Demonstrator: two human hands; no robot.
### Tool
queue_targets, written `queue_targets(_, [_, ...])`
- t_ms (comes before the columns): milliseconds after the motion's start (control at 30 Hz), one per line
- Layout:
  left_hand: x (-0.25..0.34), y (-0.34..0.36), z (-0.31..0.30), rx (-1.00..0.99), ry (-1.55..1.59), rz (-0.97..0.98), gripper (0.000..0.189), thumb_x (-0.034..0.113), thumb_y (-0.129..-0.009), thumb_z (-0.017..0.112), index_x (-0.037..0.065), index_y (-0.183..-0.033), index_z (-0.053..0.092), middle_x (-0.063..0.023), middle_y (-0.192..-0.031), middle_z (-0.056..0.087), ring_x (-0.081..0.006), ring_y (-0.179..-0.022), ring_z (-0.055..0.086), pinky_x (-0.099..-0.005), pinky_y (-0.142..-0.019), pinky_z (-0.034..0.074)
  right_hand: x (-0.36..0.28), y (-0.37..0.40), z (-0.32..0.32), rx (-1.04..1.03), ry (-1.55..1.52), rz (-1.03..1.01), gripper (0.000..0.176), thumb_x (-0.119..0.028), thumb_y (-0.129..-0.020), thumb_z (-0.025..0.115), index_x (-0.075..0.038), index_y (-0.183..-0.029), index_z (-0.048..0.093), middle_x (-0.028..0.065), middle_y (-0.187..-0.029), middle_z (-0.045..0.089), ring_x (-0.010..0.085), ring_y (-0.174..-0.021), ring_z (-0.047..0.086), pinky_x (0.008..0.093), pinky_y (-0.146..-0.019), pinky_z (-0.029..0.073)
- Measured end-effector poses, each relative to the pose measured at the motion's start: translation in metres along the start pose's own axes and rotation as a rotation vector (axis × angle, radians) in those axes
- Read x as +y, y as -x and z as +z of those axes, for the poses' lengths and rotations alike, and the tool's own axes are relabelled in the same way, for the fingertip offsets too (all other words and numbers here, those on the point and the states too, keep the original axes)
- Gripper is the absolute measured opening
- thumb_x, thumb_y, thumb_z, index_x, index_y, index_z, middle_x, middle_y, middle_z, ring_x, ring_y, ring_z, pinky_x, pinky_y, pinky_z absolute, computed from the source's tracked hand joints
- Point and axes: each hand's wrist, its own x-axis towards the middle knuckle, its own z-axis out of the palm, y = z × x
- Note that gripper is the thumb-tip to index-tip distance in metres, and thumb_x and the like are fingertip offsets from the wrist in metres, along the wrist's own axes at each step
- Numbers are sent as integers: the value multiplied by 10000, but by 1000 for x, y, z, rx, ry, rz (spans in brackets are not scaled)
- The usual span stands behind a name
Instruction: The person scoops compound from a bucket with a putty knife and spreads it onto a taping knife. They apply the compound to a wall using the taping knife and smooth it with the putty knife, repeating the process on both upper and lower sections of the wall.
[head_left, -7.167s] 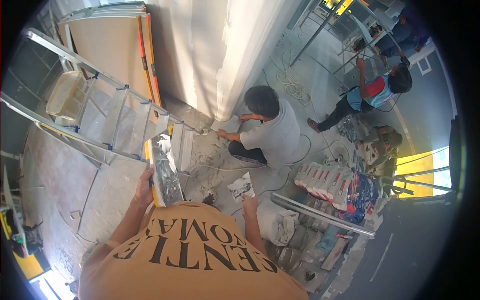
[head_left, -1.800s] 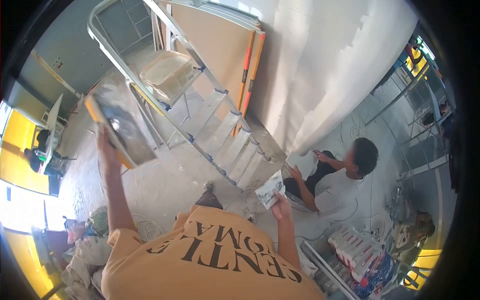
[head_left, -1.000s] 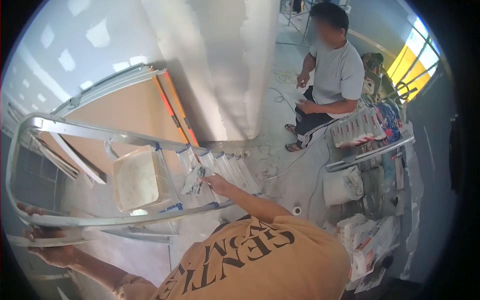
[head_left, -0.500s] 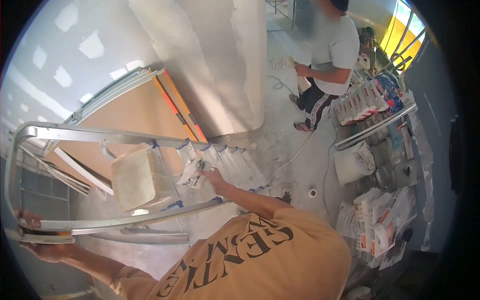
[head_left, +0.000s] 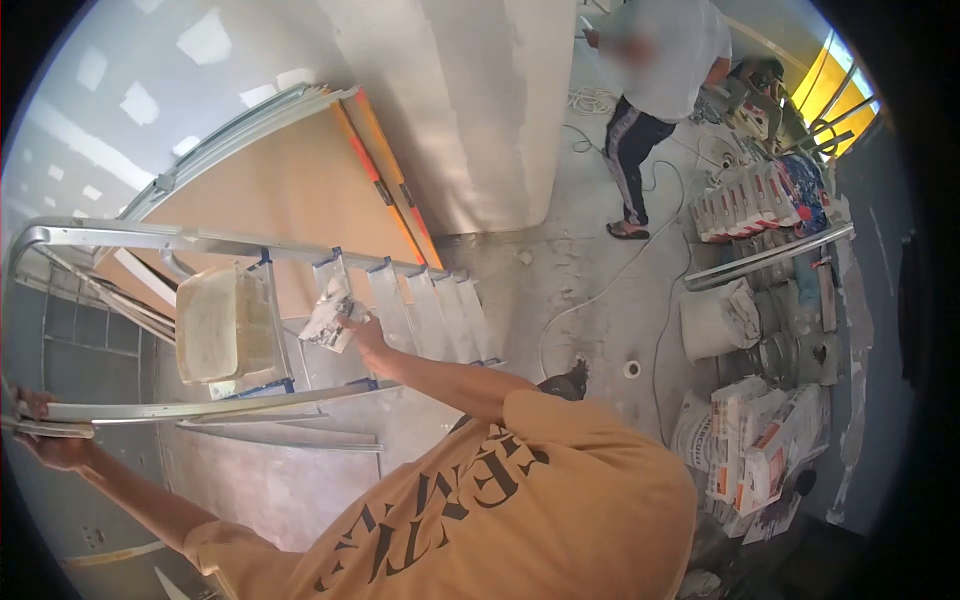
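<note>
My right hand [head_left: 368, 336] grips a plaster-smeared trowel [head_left: 330, 315] and holds it against the upper steps of an aluminium stepladder [head_left: 430, 310]. A cream plaster tub [head_left: 213, 325] sits on the ladder's top shelf, just left of the trowel. At the far left edge, my left hand [head_left: 52, 450] holds a flat hawk board [head_left: 45, 428], seen edge-on, level with the ladder's side rail. My tan printed shirt [head_left: 500, 510] fills the bottom of the view.
Drywall sheets with orange edges [head_left: 300, 190] lean on the white wall behind the ladder. A co-worker in a grey shirt [head_left: 655, 70] stands at the back. Plaster bags [head_left: 745, 450], a white sack [head_left: 715, 320], a metal rail [head_left: 770, 255] and a tape roll [head_left: 631, 369] lie right.
My right hand and the trowel have shifted left and up along the ladder steps. The co-worker has stepped farther away. My left hand stays at the left with the hawk.
</note>
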Motion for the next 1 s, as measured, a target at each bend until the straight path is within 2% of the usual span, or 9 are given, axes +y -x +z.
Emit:
queue_targets(133, [0,7,-56,-47,-148,-40,555,368,-1050,428,-82,-1371,383,-102,-940,419,-200,-815,417,-343,-791,395,32,-17,7,44,-59,-23,512,-200,-825,820,-24,-1251,597,97,-1148,685,201,-1066,643,368,-947,482])
queue_targets(433, [-16,28,-146,224,-308,-21,530,406,-1061,432,-50,-1329,402,-94,-1013,418,-194,-874,423,-338,-851,401,19,-23,16,95,-12,107,510,-202,-838,808,0,-1251,588,128,-1144,678,241,-1088,630,426,-963,479])
queue_targets(567, [-34,22,-140,171,-269,-48,527,419,-1065,411,-38,-1327,406,-99,-1006,412,-200,-887,424,-334,-848,403,40,-46,-6,98,1,94,499,-199,-840,808,-1,-1244,592,134,-1144,676,250,-1089,634,442,-965,487])
queue_targets(667, [-38,16,-144,237,-234,11,501,400,-1083,366,-35,-1329,405,-126,-1042,435,-208,-883,423,-329,-842,405,46,-60,-16,11,4,96,472,-177,-847,800,-16,-1244,601,129,-1146,678,254,-1093,637,449,-962,485])
queue_targets(733, [-27,22,-163,284,-388,27,520,370,-1096,320,-66,-1374,372,-202,-1190,466,-232,-931,434,-357,-900,415,32,-53,-20,-160,-160,238,416,-174,-876,766,-49,-1241,612,96,-1129,686,258,-1060,648,452,-988,466])
queue_targets(767, [-34,19,-152,-141,-110,-67,655,426,-1088,277,-108,-1465,316,-289,-1410,449,-334,-1171,528,-432,-1055,431,16,-47,-22,-158,-160,236,416,-174,-876,766,-49,-1241,612,96,-1129,686,258,-1060,648,452,-988,466])
queue_targets(867, [-109,4,17,631,-1101,131,663,433,-1086,248,-67,-1522,267,-294,-1514,377,-379,-1361,445,-485,-1186,351,-18,-27,-36,-209,-21,343,343,-178,-920,710,-69,-1232,619,73,-1162,671,246,-1101,620,452,-1015,425])
queue_targets(967, [-113,17,28,617,-977,168,664,448,-1082,261,-28,-1544,266,-273,-1551,347,-390,-1442,348,-524,-1225,268,-35,-27,-86,-269,-80,393,304,-201,-925,696,-97,-1208,658,35,-1275,617,189,-1223,506,455,-1047,339])
queue_targets(1000, [-109,25,22,615,-938,180,665,454,-1080,265,-15,-1551,266,-266,-1563,337,-394,-1469,315,-538,-1238,240,-48,-23,-104,-190,-4,410,358,-171,-906,707,-77,-1246,647,41,-1232,639,179,-1153,543,439,-1016,379])
